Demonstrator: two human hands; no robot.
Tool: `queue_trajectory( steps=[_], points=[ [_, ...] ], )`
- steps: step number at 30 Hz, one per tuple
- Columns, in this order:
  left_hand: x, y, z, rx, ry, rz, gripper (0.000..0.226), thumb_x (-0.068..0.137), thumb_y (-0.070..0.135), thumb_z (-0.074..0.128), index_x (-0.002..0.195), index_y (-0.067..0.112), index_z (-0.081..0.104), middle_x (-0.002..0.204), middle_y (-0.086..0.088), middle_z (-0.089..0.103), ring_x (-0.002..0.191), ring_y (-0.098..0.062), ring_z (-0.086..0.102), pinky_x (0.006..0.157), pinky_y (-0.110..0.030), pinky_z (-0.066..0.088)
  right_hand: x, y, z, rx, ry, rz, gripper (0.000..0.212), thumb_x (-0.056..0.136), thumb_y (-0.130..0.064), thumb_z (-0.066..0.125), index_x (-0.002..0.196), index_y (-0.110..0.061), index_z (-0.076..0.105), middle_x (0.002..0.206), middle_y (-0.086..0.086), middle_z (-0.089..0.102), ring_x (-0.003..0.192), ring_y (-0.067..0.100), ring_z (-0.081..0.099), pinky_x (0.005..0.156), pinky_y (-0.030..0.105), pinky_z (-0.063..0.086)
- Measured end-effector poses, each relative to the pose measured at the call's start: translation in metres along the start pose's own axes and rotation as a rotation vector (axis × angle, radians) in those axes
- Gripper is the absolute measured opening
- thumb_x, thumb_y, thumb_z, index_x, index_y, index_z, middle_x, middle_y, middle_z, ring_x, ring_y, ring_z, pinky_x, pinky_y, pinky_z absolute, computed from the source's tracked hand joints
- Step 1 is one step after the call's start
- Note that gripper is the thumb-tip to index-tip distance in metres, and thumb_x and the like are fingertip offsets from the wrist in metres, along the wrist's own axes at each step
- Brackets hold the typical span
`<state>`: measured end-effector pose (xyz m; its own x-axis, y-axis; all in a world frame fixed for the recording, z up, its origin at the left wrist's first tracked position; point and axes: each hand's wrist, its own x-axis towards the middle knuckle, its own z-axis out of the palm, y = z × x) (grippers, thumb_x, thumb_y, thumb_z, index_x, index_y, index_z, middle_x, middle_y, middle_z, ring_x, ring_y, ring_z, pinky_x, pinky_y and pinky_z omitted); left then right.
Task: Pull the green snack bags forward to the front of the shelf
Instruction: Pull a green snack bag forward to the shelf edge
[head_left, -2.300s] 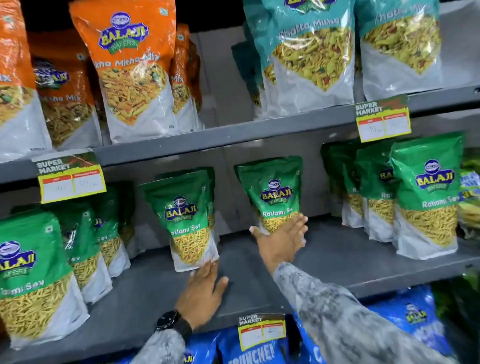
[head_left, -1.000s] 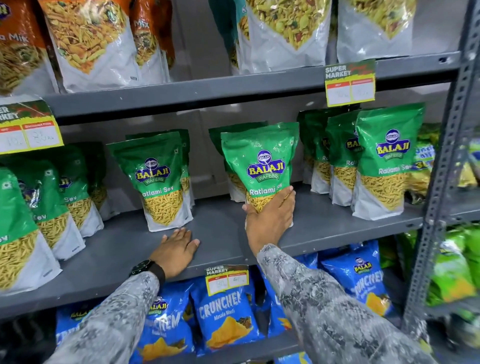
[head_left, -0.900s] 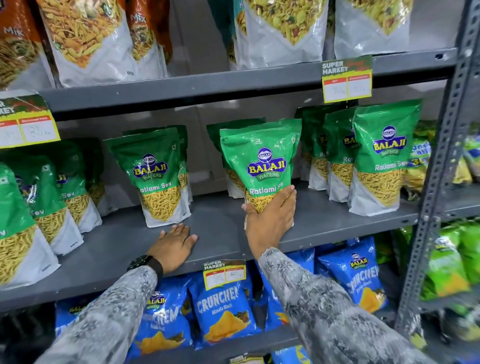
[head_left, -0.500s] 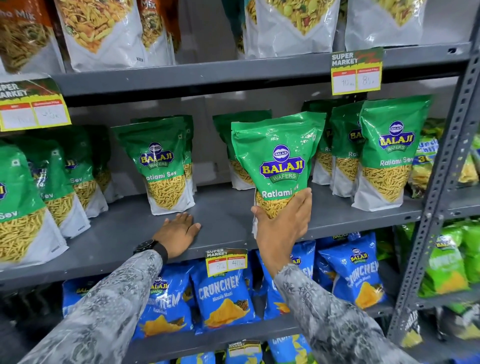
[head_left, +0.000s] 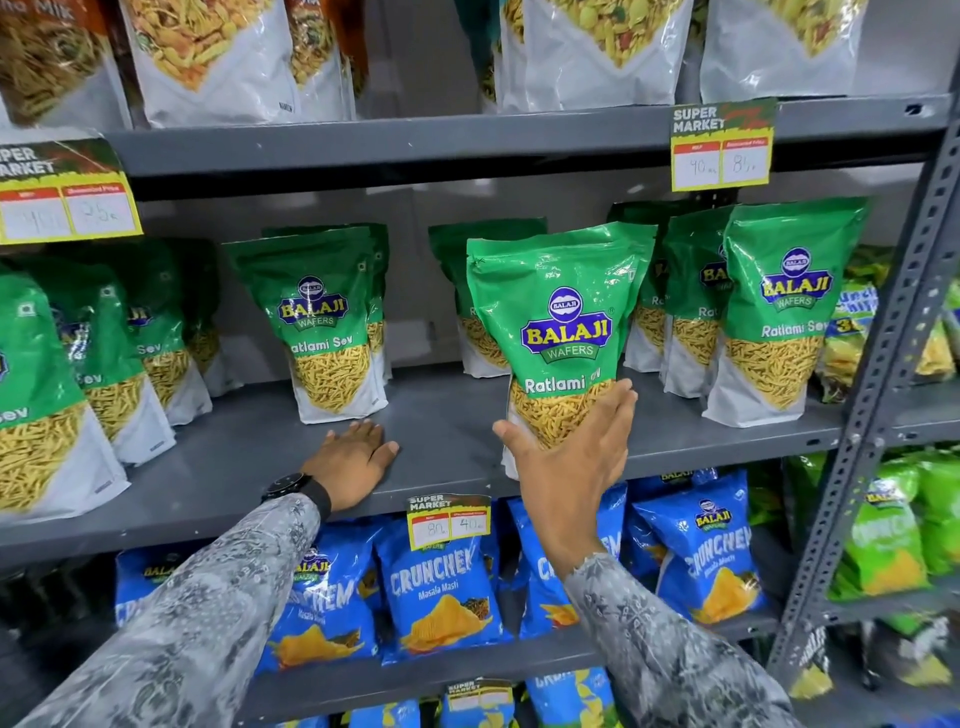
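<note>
Green Balaji Ratlami Sev bags stand in rows on the grey middle shelf (head_left: 447, 415). My right hand (head_left: 571, 452) grips the lower front of one green bag (head_left: 561, 322), which stands upright at the shelf's front edge. Behind it stands another green bag (head_left: 467, 291), farther back. My left hand (head_left: 348, 462) lies flat on the shelf, fingers apart, just in front of a green bag (head_left: 322, 322) set back from the edge. More green bags stand at the left (head_left: 41, 395) and at the right (head_left: 784, 312).
Orange and teal snack bags fill the shelf above (head_left: 218, 57). Blue Crunchex bags (head_left: 441, 587) sit on the shelf below. Yellow price tags (head_left: 719, 145) hang from the shelf edges. A perforated grey upright (head_left: 883, 395) bounds the right side, with light green bags (head_left: 904, 525) beyond it.
My right hand has drawn the centre green bag from the back of the shelf to its front edge. My left hand has stayed flat on the shelf.
</note>
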<state>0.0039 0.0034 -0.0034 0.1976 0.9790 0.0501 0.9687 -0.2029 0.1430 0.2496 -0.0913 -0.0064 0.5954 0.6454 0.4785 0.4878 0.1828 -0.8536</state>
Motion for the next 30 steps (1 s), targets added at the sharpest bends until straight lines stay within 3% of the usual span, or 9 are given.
queue_trajectory(
  steps=[4, 10, 21, 30],
  points=[
    [0.001, -0.002, 0.001, 0.001, 0.002, 0.002, 0.066, 0.103, 0.049, 0.02, 0.156, 0.01, 0.022, 0.167, -0.01, 0.015, 0.156, -0.023, 0.011, 0.126, -0.046, 0.006, -0.009, 0.012, -0.02, 0.063, -0.012, -0.04, 0.129, 0.079, -0.071, 0.073, 0.162, -0.03, -0.016, 0.174, -0.006, -0.011, 0.161, 0.013, -0.007, 0.129, 0.054, -0.002],
    [0.0, 0.0, 0.0, 0.016, 0.002, 0.003, 0.063, 0.104, 0.047, 0.021, 0.155, 0.01, 0.026, 0.167, -0.01, 0.017, 0.156, -0.023, 0.012, 0.126, -0.048, 0.007, -0.012, 0.025, -0.032, 0.103, -0.029, -0.081, 0.119, 0.085, -0.057, 0.075, 0.163, -0.033, -0.012, 0.174, -0.006, -0.007, 0.161, 0.013, -0.005, 0.128, 0.056, 0.01],
    [0.0, 0.0, -0.001, 0.022, 0.01, 0.006, 0.062, 0.104, 0.047, 0.021, 0.153, 0.011, 0.029, 0.166, -0.01, 0.019, 0.155, -0.024, 0.014, 0.126, -0.048, 0.007, -0.002, 0.019, -0.003, 0.079, -0.113, -0.08, 0.109, 0.093, -0.042, 0.071, 0.165, -0.024, -0.009, 0.175, -0.001, -0.01, 0.161, 0.017, -0.005, 0.13, 0.042, 0.009],
    [-0.001, -0.001, 0.0, 0.021, 0.002, 0.007, 0.064, 0.103, 0.048, 0.019, 0.156, 0.011, 0.023, 0.167, -0.01, 0.015, 0.156, -0.023, 0.011, 0.126, -0.046, 0.005, 0.01, 0.014, 0.012, 0.033, -0.127, -0.085, 0.108, 0.093, -0.041, 0.072, 0.165, -0.017, -0.004, 0.175, 0.006, -0.006, 0.162, 0.024, 0.0, 0.121, 0.029, 0.009]
  ],
)
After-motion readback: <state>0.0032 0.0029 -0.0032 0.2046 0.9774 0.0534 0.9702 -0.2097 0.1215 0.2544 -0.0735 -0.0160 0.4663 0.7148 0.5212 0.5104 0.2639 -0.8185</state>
